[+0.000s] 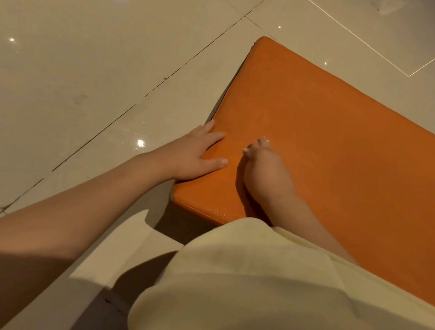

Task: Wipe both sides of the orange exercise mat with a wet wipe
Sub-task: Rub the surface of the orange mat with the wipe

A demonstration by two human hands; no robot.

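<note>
The orange exercise mat point(341, 143) lies flat on the tiled floor and runs off the right edge of the view. My left hand point(198, 153) rests flat on its near left edge, fingers straight. My right hand point(264, 166) is on the mat just to the right of it, fingers curled round a small white wet wipe point(249, 150). Only bits of the wipe show at the fingertips; the rest is hidden under the hand.
Glossy cream floor tiles point(85, 60) with dark grout lines surround the mat on the left and far side. My pale yellow shirt point(275, 300) fills the lower right and covers the mat's near edge.
</note>
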